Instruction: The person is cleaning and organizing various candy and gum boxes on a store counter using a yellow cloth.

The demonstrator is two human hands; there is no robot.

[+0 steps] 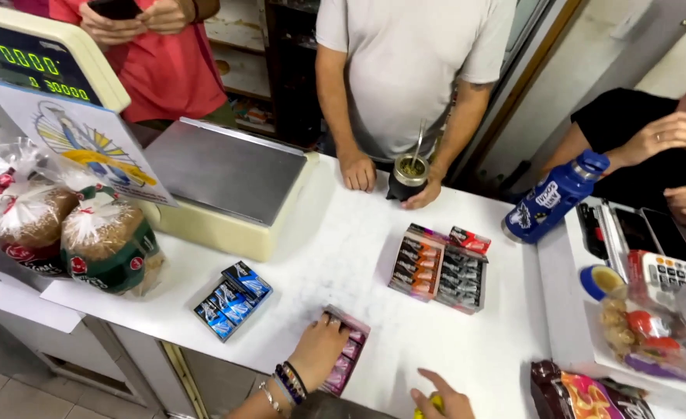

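Nearest the lens, the right hand [445, 399] sits low at the counter's [343, 233] near edge with its forefinger stretched out, curled about something small and yellow that is mostly hidden. Just left of it, the left hand [318, 349] lies flat, fingers together, pressed on top of a pink display box of small packs [344, 353]. That box overhangs the near edge of the counter, so a careless push or lift could probably tip it off and spill the packs. Beyond the pink box lie two open trays of dark packs [438, 268]; left of it, a blue box of packs [233, 299]. Farther back, another person's hands flank a gourd cup with a metal straw [409, 174], beside a weighing scale [222, 167].
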